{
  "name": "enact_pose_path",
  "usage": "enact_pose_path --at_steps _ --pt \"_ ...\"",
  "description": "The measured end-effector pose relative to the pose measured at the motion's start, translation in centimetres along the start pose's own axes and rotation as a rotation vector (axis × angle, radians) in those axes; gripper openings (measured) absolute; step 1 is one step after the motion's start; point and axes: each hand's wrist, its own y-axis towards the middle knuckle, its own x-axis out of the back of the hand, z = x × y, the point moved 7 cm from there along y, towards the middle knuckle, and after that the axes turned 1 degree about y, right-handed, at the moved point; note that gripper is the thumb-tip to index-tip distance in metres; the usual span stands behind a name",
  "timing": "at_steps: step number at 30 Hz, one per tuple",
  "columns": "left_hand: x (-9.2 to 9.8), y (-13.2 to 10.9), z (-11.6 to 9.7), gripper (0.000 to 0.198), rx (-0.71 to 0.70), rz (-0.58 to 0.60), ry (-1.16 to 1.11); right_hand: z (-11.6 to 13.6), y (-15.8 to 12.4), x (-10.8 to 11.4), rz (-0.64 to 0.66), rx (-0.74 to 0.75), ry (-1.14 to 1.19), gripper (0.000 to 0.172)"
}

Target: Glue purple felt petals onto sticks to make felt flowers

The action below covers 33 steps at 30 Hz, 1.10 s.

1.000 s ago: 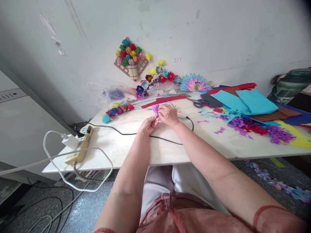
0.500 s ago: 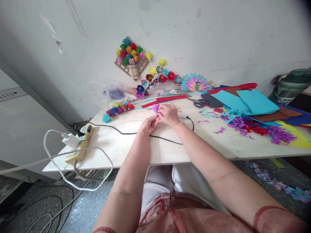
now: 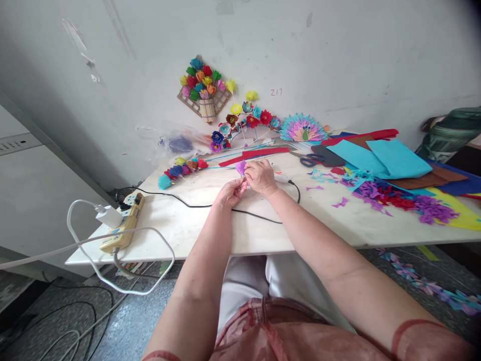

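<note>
Over the middle of the white table (image 3: 210,230), my left hand (image 3: 231,192) and my right hand (image 3: 260,176) meet around a small purple paper flower (image 3: 240,167). Both hands are closed in a pinch on it, the left from below, the right from the side and above. The flower's petals stick out above my fingers; its lower part is hidden in them. A black cable (image 3: 195,205) runs across the table just under my hands.
Paper flowers (image 3: 181,168) lie left of my hands, and more stand by the wall (image 3: 244,118). Scissors (image 3: 311,160), blue and brown sheets (image 3: 379,158) and purple scraps (image 3: 398,198) fill the right side. A power strip (image 3: 123,224) with a white charger sits at the left edge.
</note>
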Motion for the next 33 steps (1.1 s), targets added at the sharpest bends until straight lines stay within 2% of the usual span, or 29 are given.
enact_pose_path --at_steps 11,17,23,33 --pt "0.0 -0.4 0.0 0.014 0.011 -0.079 -0.031 -0.1 0.0 -0.1 0.007 -0.011 0.031 0.019" --pt "0.1 -0.2 0.0 0.014 0.006 -0.065 -0.041 0.0 -0.1 0.3 0.014 -0.027 0.054 0.015" --pt "0.2 0.0 0.0 0.015 0.009 -0.047 -0.031 -0.7 -0.3 1.6 -0.060 -0.131 0.116 0.014" --pt "-0.2 -0.5 0.0 0.015 0.008 -0.021 0.025 -1.4 -0.3 0.5 -0.010 -0.191 0.096 0.012"
